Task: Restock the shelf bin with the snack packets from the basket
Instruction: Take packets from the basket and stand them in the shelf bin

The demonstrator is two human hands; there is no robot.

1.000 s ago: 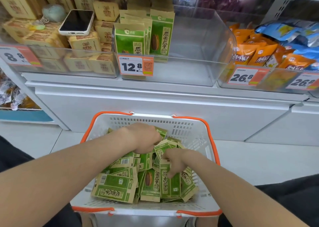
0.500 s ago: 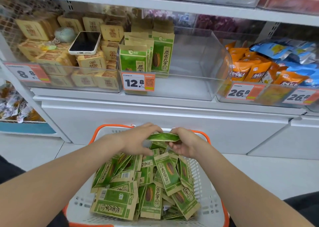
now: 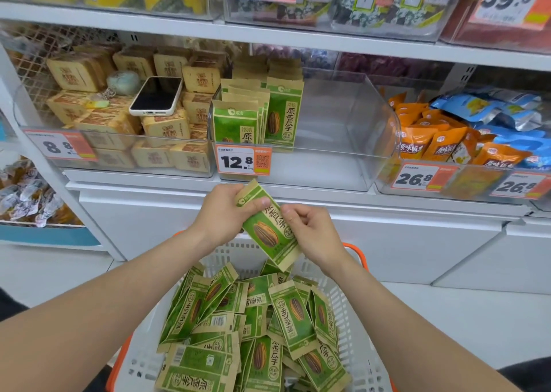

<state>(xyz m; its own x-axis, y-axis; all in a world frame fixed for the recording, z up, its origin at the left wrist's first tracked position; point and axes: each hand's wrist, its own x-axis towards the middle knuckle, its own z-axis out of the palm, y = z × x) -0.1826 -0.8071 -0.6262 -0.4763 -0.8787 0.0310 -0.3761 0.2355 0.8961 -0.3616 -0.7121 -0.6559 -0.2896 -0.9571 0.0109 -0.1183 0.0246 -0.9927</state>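
Note:
A green and tan snack packet [image 3: 268, 230] is held tilted above the basket, just below the shelf edge. My left hand [image 3: 222, 213] grips its top end, and my right hand [image 3: 310, 233] pinches its right edge. The white basket [image 3: 357, 326] with orange handles sits below, holding several more green packets [image 3: 256, 326] in a loose pile. The clear shelf bin [image 3: 343, 141] with the 12.8 price tag has several packets standing upright [image 3: 256, 114] at its left side; its right part is bare.
A phone [image 3: 156, 95] lies on tan boxed snacks [image 3: 119, 117] in the left bin. Orange and blue bags [image 3: 453, 135] fill the right bin. Another shelf with bins runs above. White cabinet fronts [image 3: 387, 242] stand below the shelf.
Both hands left the pile in the basket and lifted one packet up toward the shelf. The packet turned from edge-on to face-on. The view tilted upward.

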